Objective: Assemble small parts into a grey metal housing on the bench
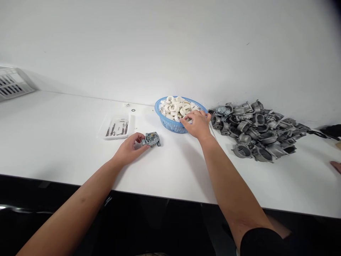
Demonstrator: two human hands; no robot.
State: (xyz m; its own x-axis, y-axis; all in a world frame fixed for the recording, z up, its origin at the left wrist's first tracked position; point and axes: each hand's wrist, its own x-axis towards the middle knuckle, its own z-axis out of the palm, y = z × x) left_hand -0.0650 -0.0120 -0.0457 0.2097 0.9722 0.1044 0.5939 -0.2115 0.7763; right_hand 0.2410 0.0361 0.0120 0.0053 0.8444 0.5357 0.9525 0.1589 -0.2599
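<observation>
Nearest, a black sleeve [263, 241] is covering the upper right arm, and both bare forearms are reaching over a white table [66, 142]. The left hand [129, 147] is grasping a grey metal part [152, 138] at its left side, thumb in front and fingers behind. The part is sitting on the table, a small brass-coloured bit showing on its upper face. At the right edge, a piece of another person's hand [336, 166] is showing. Left of the metal part, a clear tray [117, 137] is holding thin dark pins [114, 128]. The right hand [198, 124] is bending its fingers over the right front rim of a blue basket [173, 126], which is brimming with white rings [174, 107]; cannot tell whether they are gripping anything. Right of the basket, a heap of grey castings [262, 133] is lying. Behind the tray, a black ring [133, 111] is lying flat. Far left, a white basket [14, 83] is standing near the wall [170, 46].
</observation>
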